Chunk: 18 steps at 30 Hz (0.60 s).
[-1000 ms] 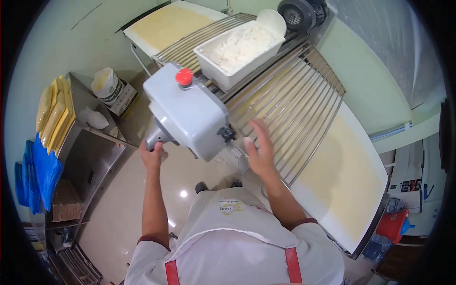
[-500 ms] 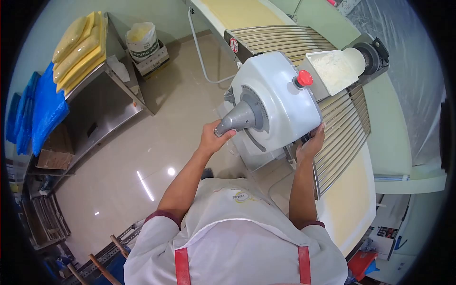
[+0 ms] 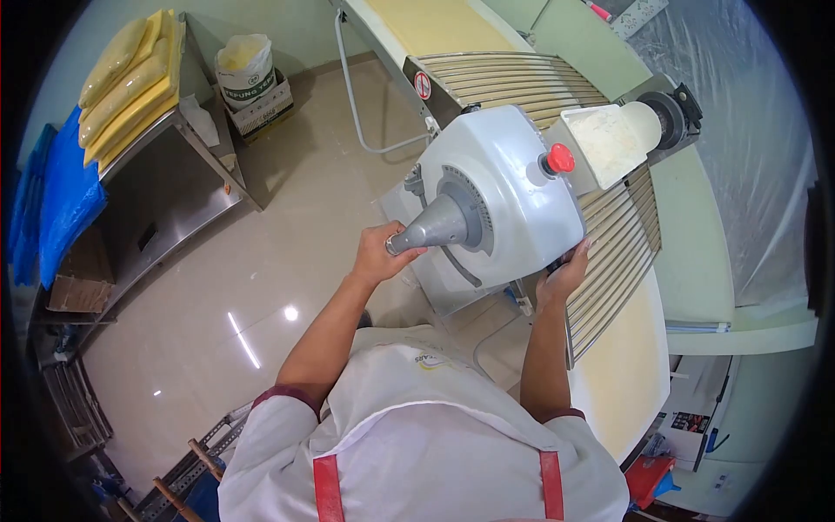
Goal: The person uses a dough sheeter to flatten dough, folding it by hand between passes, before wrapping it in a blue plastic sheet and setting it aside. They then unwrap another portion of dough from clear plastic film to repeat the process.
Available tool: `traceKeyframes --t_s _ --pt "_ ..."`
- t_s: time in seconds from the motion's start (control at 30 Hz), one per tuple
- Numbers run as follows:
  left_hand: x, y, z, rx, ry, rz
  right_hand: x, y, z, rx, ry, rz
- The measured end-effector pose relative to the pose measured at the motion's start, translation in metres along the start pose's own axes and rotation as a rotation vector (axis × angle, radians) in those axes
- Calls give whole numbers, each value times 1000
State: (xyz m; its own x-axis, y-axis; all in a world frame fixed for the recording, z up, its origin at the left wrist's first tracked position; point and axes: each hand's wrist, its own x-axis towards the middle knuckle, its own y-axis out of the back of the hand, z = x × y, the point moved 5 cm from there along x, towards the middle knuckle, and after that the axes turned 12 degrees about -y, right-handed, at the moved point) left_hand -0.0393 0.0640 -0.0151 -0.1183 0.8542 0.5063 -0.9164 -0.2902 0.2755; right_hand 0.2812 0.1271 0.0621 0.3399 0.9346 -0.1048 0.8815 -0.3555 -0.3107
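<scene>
In front of me stands a dough sheeter with a white housing (image 3: 513, 187) and a red emergency button (image 3: 557, 159). My left hand (image 3: 379, 254) is wrapped around the end of its grey lever (image 3: 435, 223), which sticks out from a dial with a scale. At the housing's lower right corner, my right hand (image 3: 565, 277) has its fingers curled over a black handle, mostly hidden by the hand. A pale yellow dough sheet (image 3: 613, 374) lies on the belt beyond the right forearm. The sheet also shows on the far belt side.
Metal bar guards (image 3: 613, 261) flank the rollers. A tub of flour (image 3: 604, 139) sits on top of the machine. At left, a steel table (image 3: 187, 209) carries wrapped yellow slabs (image 3: 130, 87) and blue plastic (image 3: 70, 191). A flour sack (image 3: 246, 74) stands by the wall.
The view has shifted slightly, so the surroundings sit a little further left. Both hands keep their places on the lever and the black handle. The lever looks slightly turned.
</scene>
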Motion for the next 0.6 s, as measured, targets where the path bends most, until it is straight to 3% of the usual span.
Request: traceKeyframes --t_s 0.03,0.13,0.2,0.27,0.33,0.43,0.53,0.6 --pt "0 0 0 -8 8 -3 -2 -2 -3 -10 3 19" --pt "0 0 2 -25 15 5 -3 -22 -51 -600 519 35" --pt "-1 0 3 -46 21 14 5 -49 -100 -747 751 82" --pt "-2 -1 -2 -75 28 15 24 -97 -146 -1058 815 -213" --pt "-2 -1 -2 -72 34 15 81 -125 -147 -1280 713 -540" --pt "-5 -4 -5 -90 52 27 121 -148 -127 -1684 167 -782" --pt "-5 -4 -7 -101 47 49 118 -150 -134 -1877 -55 -746" --pt "-6 -3 -5 -94 49 61 128 -145 -133 -1765 -91 -749"
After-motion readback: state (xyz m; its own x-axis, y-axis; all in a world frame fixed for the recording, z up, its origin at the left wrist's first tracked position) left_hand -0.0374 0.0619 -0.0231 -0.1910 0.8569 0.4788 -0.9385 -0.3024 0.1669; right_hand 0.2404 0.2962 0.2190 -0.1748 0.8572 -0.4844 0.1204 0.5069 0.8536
